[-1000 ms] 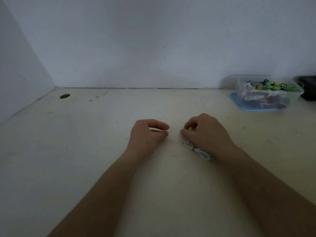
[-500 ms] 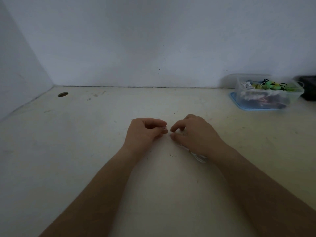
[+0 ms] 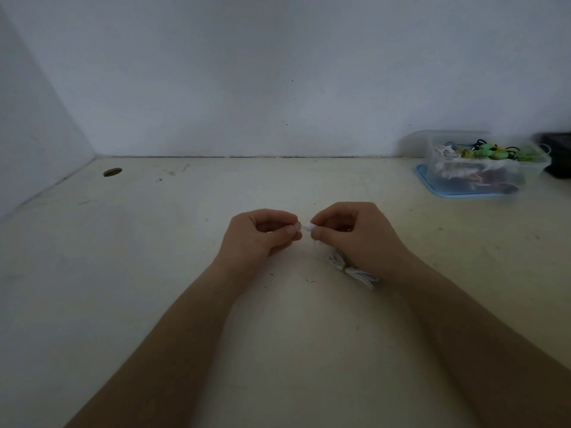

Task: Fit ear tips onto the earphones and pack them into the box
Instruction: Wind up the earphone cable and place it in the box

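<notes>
The right grip (image 3: 355,239) pinches the white earphone (image 3: 309,226) between thumb and forefinger, at the centre of the table (image 3: 185,273). The left grip (image 3: 262,234) is curled, thumb against forefinger, its tips just beside the earphone; whether it holds anything cannot be told. The coiled cable (image 3: 355,271) lies on the table beside the right wrist. A clear box (image 3: 482,168) stands at the far right, near the wall.
</notes>
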Demonstrator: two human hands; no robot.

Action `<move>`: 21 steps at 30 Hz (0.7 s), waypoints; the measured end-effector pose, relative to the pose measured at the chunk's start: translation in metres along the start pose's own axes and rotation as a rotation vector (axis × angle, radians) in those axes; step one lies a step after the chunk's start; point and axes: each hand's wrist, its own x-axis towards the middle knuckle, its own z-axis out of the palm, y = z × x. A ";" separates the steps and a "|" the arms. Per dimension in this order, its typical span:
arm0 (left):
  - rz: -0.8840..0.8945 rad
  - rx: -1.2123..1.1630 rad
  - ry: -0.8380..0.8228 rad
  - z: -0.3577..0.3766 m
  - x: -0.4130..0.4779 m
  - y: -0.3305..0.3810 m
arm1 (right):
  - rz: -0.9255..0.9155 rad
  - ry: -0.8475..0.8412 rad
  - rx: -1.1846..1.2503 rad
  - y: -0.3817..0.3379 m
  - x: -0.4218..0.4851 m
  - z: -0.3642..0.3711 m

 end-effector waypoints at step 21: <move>0.019 -0.010 -0.051 0.003 0.000 -0.001 | -0.021 0.014 0.023 0.003 0.000 -0.003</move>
